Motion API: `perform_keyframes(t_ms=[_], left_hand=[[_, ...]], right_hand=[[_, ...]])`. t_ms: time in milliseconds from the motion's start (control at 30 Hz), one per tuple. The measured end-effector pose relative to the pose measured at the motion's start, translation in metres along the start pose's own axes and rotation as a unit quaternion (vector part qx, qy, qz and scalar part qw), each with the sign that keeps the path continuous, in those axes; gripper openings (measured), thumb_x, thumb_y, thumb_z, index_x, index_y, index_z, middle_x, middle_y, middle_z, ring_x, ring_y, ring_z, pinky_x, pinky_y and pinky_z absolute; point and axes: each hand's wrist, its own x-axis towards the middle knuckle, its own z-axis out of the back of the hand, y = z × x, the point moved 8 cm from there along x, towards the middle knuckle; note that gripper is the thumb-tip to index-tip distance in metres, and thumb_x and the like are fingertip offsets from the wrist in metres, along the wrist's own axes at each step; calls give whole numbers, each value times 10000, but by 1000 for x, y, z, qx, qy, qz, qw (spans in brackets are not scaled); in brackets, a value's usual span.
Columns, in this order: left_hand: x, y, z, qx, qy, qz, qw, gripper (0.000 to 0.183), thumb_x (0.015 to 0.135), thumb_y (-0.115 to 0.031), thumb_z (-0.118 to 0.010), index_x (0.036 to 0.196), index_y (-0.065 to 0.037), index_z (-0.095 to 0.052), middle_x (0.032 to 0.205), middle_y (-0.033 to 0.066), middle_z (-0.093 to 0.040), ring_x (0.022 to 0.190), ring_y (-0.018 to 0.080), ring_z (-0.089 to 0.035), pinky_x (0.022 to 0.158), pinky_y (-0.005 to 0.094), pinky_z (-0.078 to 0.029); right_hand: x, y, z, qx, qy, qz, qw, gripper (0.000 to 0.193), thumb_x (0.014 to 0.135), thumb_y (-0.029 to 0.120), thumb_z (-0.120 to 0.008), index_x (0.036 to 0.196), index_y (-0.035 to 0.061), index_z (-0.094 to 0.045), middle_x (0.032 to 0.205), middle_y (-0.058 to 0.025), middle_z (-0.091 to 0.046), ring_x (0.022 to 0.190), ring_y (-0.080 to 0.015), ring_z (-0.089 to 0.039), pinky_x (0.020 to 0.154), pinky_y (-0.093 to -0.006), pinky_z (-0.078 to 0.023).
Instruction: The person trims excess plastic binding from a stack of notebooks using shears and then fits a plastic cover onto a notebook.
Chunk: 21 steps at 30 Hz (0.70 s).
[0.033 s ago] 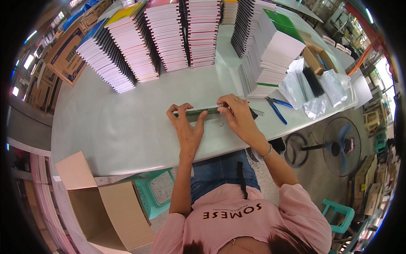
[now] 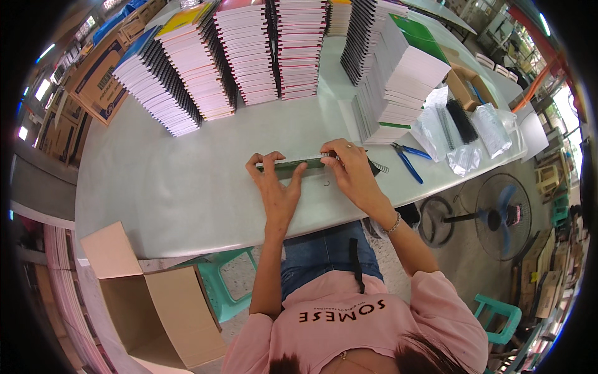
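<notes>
A green-covered notebook (image 2: pixel 285 166) stands on edge on the table in front of me, its bound edge turned up. My left hand (image 2: pixel 278 194) grips its left part, fingers over the far side and thumb on the near side. At the right end of the same edge, my right hand (image 2: pixel 356 176) pinches thumb and fingertips on the binding. A loose length of spiral wire (image 2: pixel 381 167) sticks out beyond my right hand. Below the notebook lies a small curved wire scrap (image 2: pixel 326 184). Blue-handled cutting pliers (image 2: pixel 408 163) rest to the right with handles spread.
Tall stacks of spiral-bound notebooks (image 2: pixel 249 56) line the table's far side. A green-topped paper stack (image 2: pixel 398 81) stands right of them. Plastic bags and black coils (image 2: pixel 461 121) lie at the right edge. An open carton (image 2: pixel 184 311) is at lower left; a fan (image 2: pixel 498 218) stands right.
</notes>
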Motion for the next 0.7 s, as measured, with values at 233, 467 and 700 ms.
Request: perform_keyframes(t_ms=[233,467,700], left_hand=[[-2,2,4,-35,8,39,999,483,821,-258,-835,1130,-33,-539,1160,187,-407,1152,350,-442,954,454,-414],[-9,0,9,-7,12,23,1000,478,824,-251,-832,1136,-35,-540,1156,185,-407,1154,355,-441,957,450,-416],[-9,1,8,-26,1,19,999,467,812,-220,-837,1133,-44,-547,1147,174,-424,1137,343,-454,959,442,-419]], right_hand=[[0,1,0,22,9,-31,999,123,941,119,-601,1056,85,-631,946,-76,-603,932,-273,-578,866,-398,-385],[-5,12,-2,-58,19,35,998,109,934,97,-608,1039,97,-636,950,-64,-590,902,-269,-558,864,-401,-375],[-4,16,-6,-76,12,78,994,49,929,127,-633,958,95,-656,919,-51,-584,895,-264,-554,883,-409,-369]])
